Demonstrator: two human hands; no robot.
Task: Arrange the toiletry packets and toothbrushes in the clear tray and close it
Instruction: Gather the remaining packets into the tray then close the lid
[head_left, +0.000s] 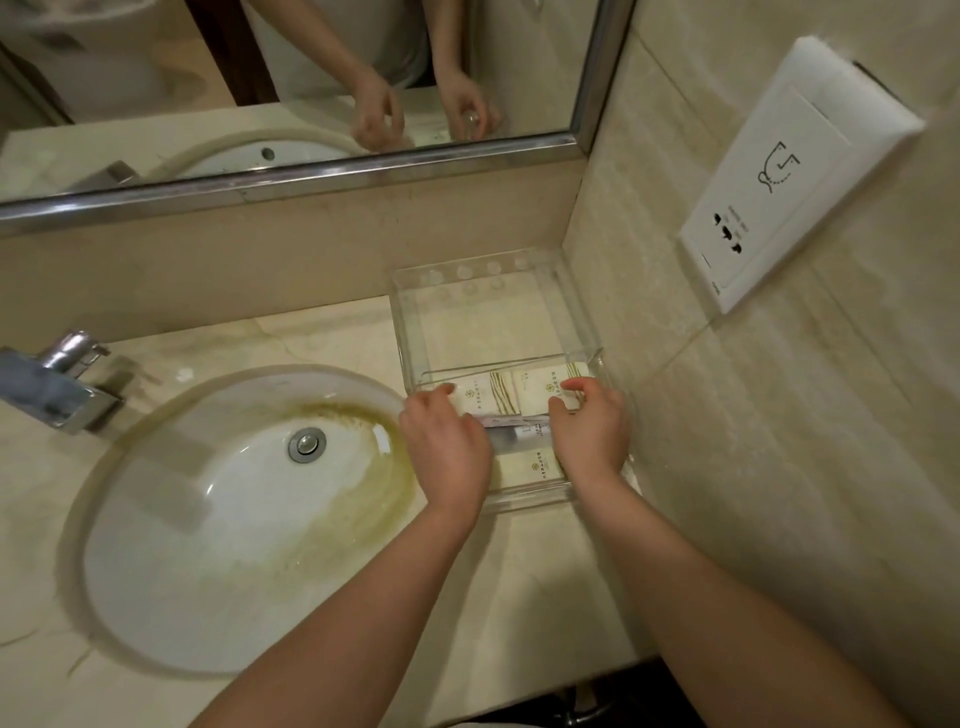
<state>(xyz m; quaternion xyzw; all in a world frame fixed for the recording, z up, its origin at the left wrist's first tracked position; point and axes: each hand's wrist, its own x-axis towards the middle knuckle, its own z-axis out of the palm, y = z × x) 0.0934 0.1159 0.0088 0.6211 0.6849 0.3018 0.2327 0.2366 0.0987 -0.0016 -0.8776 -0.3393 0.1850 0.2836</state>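
A clear plastic tray (524, 500) sits on the counter in the corner by the right wall. Its clear lid (483, 312) stands open behind it, leaning toward the back wall. Inside lie cream toiletry packets (498, 392), a second packet (540, 387) beside it, another packet (535, 467) near the front, and a wrapped toothbrush (519, 432) across the middle. My left hand (447, 449) rests on the left side of the packets with fingers curled over their edge. My right hand (592, 428) pinches the right packet between thumb and fingers.
A white oval sink (208, 519) with yellow staining lies left of the tray, with a chrome tap (57, 384) at its far left. A mirror (291, 104) runs along the back wall. A white socket panel (789, 176) is on the right wall.
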